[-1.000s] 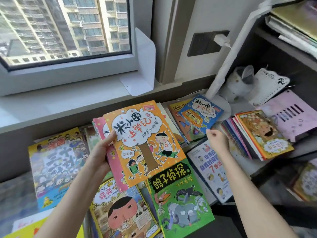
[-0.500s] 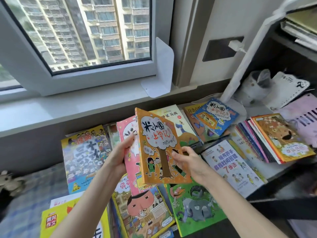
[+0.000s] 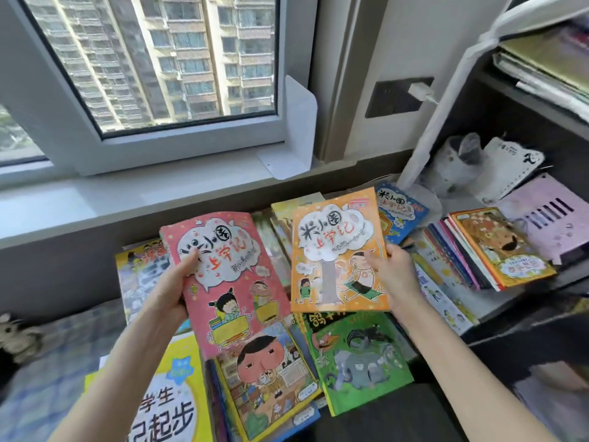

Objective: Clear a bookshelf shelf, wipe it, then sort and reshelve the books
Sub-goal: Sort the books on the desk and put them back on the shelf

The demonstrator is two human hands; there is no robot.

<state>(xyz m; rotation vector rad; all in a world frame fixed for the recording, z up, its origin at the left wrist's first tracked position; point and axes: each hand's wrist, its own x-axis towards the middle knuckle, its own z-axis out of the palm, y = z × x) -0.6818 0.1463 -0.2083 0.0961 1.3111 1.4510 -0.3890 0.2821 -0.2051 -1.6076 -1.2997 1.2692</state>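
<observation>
Two cartoon-covered children's books held apart, one in each hand, above a spread of other books.

The pink paperback book sits in the left hand, thumb curled over its left edge; the orange paperback book is gripped at its right edge by the right hand. Below them lie a green elephant-cover book and a yellow book. A white metal bookend stands on the grey windowsill behind.
</observation>
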